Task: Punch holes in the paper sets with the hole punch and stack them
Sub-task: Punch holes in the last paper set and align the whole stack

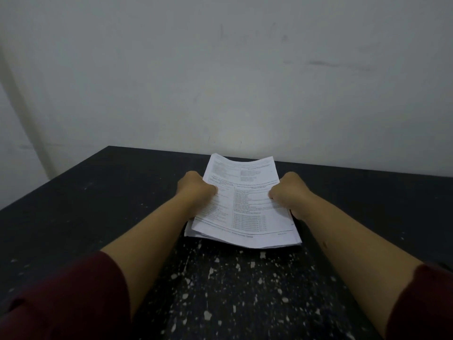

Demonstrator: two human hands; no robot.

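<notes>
A set of white printed paper sheets (245, 204) lies in the middle of the black table (98, 204), its sheets slightly fanned at the near edge. My left hand (196, 188) grips the set's left edge with curled fingers. My right hand (288, 191) grips the right edge in the same way. The far end of the paper curls up a little. No hole punch is in view.
The table's near part carries white chipped specks (232, 303). A pale wall (220, 82) rises directly behind the table's far edge. The table's left edge runs diagonally at the left. Dark red sleeves cover both my upper forearms.
</notes>
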